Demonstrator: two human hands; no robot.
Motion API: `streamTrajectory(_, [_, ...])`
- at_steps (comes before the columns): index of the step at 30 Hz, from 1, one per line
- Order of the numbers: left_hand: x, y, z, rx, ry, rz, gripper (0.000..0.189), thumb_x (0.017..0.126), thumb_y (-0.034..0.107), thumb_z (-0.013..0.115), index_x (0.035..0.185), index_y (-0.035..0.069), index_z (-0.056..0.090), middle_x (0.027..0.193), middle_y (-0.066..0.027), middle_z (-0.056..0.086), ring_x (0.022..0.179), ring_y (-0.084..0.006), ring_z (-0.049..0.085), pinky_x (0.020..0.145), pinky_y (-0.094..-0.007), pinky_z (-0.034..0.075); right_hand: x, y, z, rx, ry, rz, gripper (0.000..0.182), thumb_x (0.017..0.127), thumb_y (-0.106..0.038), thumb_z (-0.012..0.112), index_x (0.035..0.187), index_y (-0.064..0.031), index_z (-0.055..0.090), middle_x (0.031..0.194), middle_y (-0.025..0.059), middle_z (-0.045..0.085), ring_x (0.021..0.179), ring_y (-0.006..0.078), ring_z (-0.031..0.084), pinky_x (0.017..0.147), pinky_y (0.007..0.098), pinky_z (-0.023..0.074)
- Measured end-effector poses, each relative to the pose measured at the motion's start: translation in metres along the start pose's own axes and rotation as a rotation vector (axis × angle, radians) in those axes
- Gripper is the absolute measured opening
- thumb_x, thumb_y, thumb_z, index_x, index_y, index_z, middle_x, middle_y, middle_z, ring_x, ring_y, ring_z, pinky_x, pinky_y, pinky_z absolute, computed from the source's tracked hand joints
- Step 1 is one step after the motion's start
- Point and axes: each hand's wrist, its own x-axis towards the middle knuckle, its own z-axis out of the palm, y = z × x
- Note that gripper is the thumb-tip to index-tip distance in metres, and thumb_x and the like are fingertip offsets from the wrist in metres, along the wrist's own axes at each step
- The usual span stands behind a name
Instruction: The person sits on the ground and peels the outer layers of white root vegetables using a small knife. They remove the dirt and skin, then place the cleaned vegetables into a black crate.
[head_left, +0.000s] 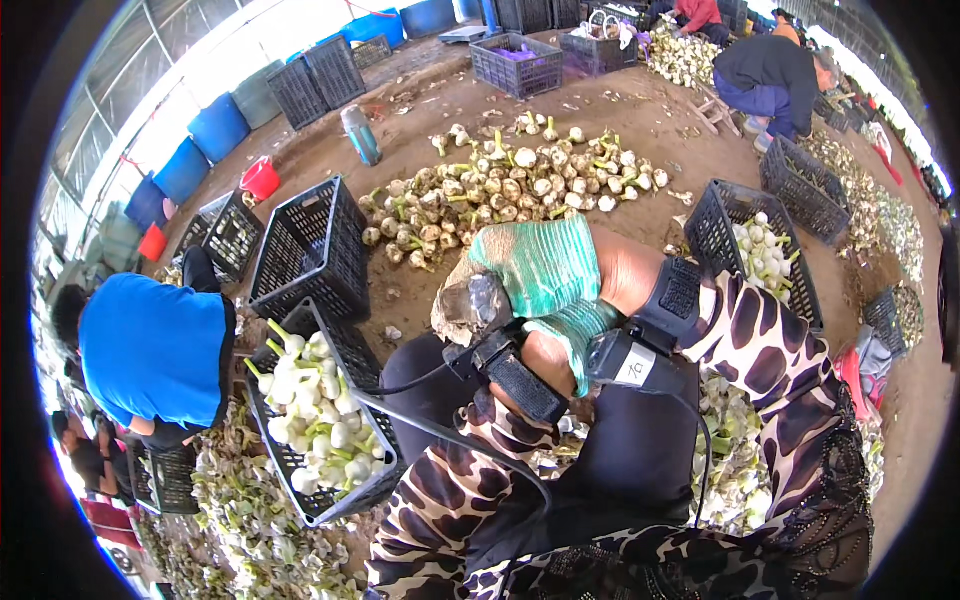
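Observation:
My right hand (525, 262), in a green striped knit glove with dirt-stained fingers, is bent across and over my left hand (574, 330). The left glove shows mostly at its cuff; a strapped wrist device and the right hand hide its fingers. Whether either hand holds something cannot be seen. A heap of garlic bulbs (517, 184) with short stems lies on the ground just ahead. A black plastic crate (319, 517) of white trimmed garlic (322, 412) stands by my left knee. Another black crate (806, 296), at the right, holds trimmed garlic (761, 251).
An open black crate (300, 292) stands at the left, near a co-worker in blue (154, 349). Peeled skins (262, 502) cover ground at lower left. Beyond the heap are a flask (361, 135), a red bucket (260, 178), more crates (517, 71) and a bending co-worker (772, 79).

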Motion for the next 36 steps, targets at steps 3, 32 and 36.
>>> streamTrajectory(3, [0.008, -0.010, 0.015, -0.030, -0.043, 0.004, 0.016, 0.074, 0.017, 0.051, 0.079, 0.002, 0.057, 0.077, -0.0124, 0.060, 0.071, -0.0260, 0.059, 0.059, -0.0361, 0.047, -0.005, 0.006, 0.002, 0.014, 0.013, 0.040, 0.016, 0.070, -0.009, 0.056, 0.085, -0.0090, 0.062, 0.072, 0.0050, 0.061, 0.064, 0.0172, 0.058, 0.060, 0.0278, 0.0474])
streamTrajectory(32, [-0.001, -0.010, -0.013, 0.052, -0.076, 0.059, 0.016, 0.075, 0.016, 0.051, 0.081, 0.002, 0.056, 0.077, -0.0121, 0.060, 0.070, -0.0257, 0.059, 0.058, -0.0366, 0.047, -0.042, -0.045, 0.054, -0.942, -0.045, -0.260, 0.025, 0.060, -0.016, 0.059, 0.084, -0.0104, 0.062, 0.091, 0.0043, 0.056, 0.082, 0.0219, 0.052, 0.076, 0.0389, 0.0413])
streamTrajectory(36, [0.016, -0.013, -0.002, 0.016, -0.126, 0.109, 0.016, 0.076, 0.016, 0.051, 0.081, 0.002, 0.056, 0.077, -0.0120, 0.060, 0.070, -0.0256, 0.059, 0.058, -0.0366, 0.046, -0.050, -0.028, 0.052, -0.958, 0.000, -0.234, 0.025, 0.059, -0.014, 0.060, 0.083, -0.0077, 0.059, 0.087, 0.0070, 0.054, 0.077, 0.0243, 0.052, 0.070, 0.0408, 0.0434])
